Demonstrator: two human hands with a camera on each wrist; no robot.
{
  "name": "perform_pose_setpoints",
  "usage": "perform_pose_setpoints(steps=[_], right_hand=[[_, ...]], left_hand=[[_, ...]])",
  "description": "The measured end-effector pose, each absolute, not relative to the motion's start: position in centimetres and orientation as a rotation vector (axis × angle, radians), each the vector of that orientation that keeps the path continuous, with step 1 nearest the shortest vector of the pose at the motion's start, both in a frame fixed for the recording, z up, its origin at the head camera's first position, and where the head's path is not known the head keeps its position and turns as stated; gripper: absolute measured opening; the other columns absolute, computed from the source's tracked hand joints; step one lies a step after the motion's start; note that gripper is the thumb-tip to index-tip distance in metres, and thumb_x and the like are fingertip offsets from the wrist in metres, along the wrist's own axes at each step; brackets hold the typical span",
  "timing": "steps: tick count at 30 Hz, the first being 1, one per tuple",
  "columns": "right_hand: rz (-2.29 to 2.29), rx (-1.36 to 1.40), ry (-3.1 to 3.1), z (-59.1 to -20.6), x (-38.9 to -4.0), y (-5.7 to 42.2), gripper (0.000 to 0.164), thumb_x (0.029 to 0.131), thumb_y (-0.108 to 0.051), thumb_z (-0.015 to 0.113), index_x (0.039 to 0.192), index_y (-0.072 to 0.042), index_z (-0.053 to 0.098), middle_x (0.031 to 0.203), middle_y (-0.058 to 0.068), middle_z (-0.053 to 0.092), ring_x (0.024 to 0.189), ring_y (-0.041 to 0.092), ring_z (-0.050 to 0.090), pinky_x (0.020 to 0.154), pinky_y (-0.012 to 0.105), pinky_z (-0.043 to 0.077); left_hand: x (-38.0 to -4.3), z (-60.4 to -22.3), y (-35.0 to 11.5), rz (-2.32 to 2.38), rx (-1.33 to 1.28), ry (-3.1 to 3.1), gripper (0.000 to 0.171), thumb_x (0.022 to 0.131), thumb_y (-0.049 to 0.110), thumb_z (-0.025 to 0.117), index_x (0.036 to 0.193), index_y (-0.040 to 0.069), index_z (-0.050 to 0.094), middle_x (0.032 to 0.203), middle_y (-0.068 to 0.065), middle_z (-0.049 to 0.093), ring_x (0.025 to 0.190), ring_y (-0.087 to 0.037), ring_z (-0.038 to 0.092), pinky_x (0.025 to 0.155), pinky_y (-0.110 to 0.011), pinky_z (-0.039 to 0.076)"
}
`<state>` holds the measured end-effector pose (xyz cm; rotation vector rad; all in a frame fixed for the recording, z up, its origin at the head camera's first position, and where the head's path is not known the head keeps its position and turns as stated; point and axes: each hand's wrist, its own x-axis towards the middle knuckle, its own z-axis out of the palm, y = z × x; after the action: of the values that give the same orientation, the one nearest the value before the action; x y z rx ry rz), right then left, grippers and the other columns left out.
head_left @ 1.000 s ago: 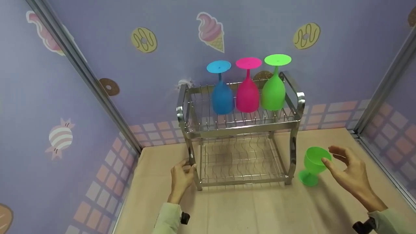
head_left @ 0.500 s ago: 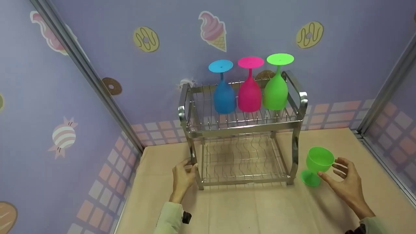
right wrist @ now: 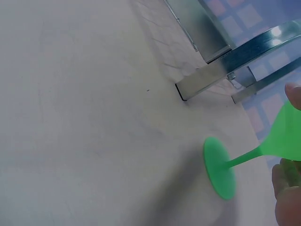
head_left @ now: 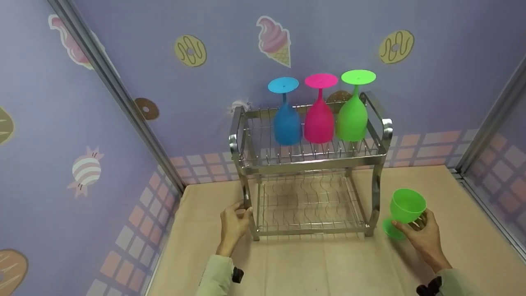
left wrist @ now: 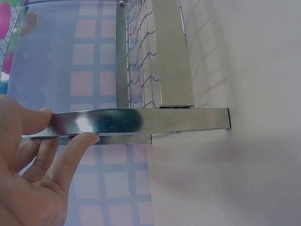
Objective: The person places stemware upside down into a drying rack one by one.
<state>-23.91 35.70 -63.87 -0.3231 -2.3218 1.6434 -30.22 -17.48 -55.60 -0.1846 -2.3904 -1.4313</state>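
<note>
My left hand (head_left: 234,227) grips the left front leg of a two-tier metal dish rack (head_left: 312,167). In the left wrist view, thumb and fingers lie on opposite sides of that leg (left wrist: 108,121). At the right, my right hand (head_left: 424,240) holds a green plastic goblet (head_left: 407,202) around the lower bowl, its thumb in front and fingers behind. The goblet stands upright, its foot at the tabletop; the right wrist view shows its stem and round foot (right wrist: 218,168). Part of the right hand is cut off there.
A blue goblet (head_left: 287,125), a pink goblet (head_left: 319,123) and another green goblet (head_left: 352,119) stand upside down on the rack's top tier. Below is a lower wire tier (head_left: 306,201). Patterned walls (head_left: 230,45) enclose the cloth-covered table (head_left: 304,267).
My right hand has moved left and down from beside the goblet, and its fingers now wrap the bowl. The left hand keeps its hold on the rack leg. The head view has shifted slightly.
</note>
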Motion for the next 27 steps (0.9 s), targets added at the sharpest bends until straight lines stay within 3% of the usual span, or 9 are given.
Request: perform_pose_setpoints(steps=[3,7,9,11,14,17,19,23,27], right_hand=[[1.622,-0.337,-2.339,-64.1,-23.9,35.5,0.102,0.094,-0.022,0.086,0.166,0.000,0.018,0.163,0.024,0.038,0.149,0.040,0.046,0.124,0.045,0.045],[1.593,-0.314,-2.330,-64.2,-23.9,35.4,0.091,0.096,-0.021,0.084,0.162,0.001,0.025,0.158,0.020,0.043,0.130,0.000,0.051,0.115,0.017,0.049],[1.594,-0.300,-2.320,-64.2,-23.9,35.4,0.088,0.096,-0.021,0.083,0.161,0.001,0.028,0.157,0.020,0.044,0.121,-0.013,0.044,0.112,0.013,0.048],[1.587,-0.307,-2.319,-64.1,-24.0,35.4,0.088,0.096,-0.023,0.083,0.161,0.001,0.029,0.157,0.020,0.045,0.123,-0.011,0.046,0.114,0.017,0.049],[1.579,-0.324,-2.337,-64.0,-24.0,35.4,0.089,0.096,-0.025,0.083,0.162,0.000,0.028,0.159,0.021,0.044,0.136,0.012,0.052,0.118,0.027,0.048],[1.583,-0.335,-2.341,-63.8,-24.1,35.4,0.089,0.096,-0.024,0.083,0.162,-0.001,0.028,0.160,0.020,0.044,0.144,0.031,0.050,0.119,0.027,0.048],[1.580,-0.332,-2.329,-63.5,-24.0,35.3,0.089,0.096,-0.022,0.083,0.162,-0.001,0.029,0.159,0.020,0.044,0.141,0.022,0.052,0.117,0.022,0.048],[1.557,-0.294,-2.291,-62.8,-23.8,35.2,0.086,0.094,-0.017,0.085,0.160,0.001,0.032,0.155,0.020,0.047,0.122,-0.011,0.047,0.108,0.008,0.048],[1.563,-0.221,-2.231,-61.7,-23.4,35.2,0.084,0.091,-0.008,0.086,0.157,0.004,0.034,0.146,0.008,0.052,0.116,-0.018,0.046,0.101,0.001,0.044]], left_hand=[[-30.3,-55.6,-17.5,-1.420,-0.195,-2.392,0.027,0.096,-0.001,0.075,0.122,-0.008,0.074,0.112,-0.024,0.077,0.102,-0.043,0.078,0.085,-0.046,0.069],[-30.3,-55.7,-17.5,-1.419,-0.213,-2.402,0.025,0.097,-0.002,0.074,0.122,-0.007,0.074,0.110,-0.022,0.078,0.101,-0.040,0.078,0.084,-0.042,0.069],[-30.3,-55.7,-17.5,-1.414,-0.218,-2.407,0.025,0.097,-0.002,0.074,0.121,-0.007,0.074,0.110,-0.022,0.078,0.101,-0.039,0.079,0.083,-0.041,0.069],[-30.3,-55.6,-17.5,-1.405,-0.220,-2.404,0.024,0.096,-0.003,0.074,0.120,-0.007,0.074,0.109,-0.021,0.078,0.101,-0.039,0.079,0.083,-0.041,0.069],[-30.3,-55.6,-17.4,-1.407,-0.219,-2.394,0.024,0.096,-0.004,0.074,0.119,-0.007,0.074,0.109,-0.022,0.078,0.100,-0.040,0.079,0.083,-0.043,0.069],[-30.3,-55.6,-17.4,-1.417,-0.207,-2.387,0.024,0.095,-0.004,0.075,0.120,-0.007,0.074,0.108,-0.022,0.078,0.099,-0.040,0.079,0.083,-0.043,0.069],[-30.3,-55.6,-17.4,-1.421,-0.197,-2.384,0.024,0.095,-0.003,0.075,0.119,-0.006,0.075,0.108,-0.021,0.078,0.099,-0.039,0.079,0.082,-0.043,0.069],[-30.3,-55.7,-17.4,-1.424,-0.184,-2.378,0.023,0.095,-0.003,0.076,0.118,-0.006,0.075,0.108,-0.021,0.078,0.098,-0.039,0.079,0.083,-0.043,0.069],[-30.3,-55.7,-17.4,-1.446,-0.181,-2.372,0.023,0.094,-0.004,0.076,0.117,-0.005,0.075,0.108,-0.021,0.078,0.097,-0.037,0.079,0.084,-0.042,0.069]])
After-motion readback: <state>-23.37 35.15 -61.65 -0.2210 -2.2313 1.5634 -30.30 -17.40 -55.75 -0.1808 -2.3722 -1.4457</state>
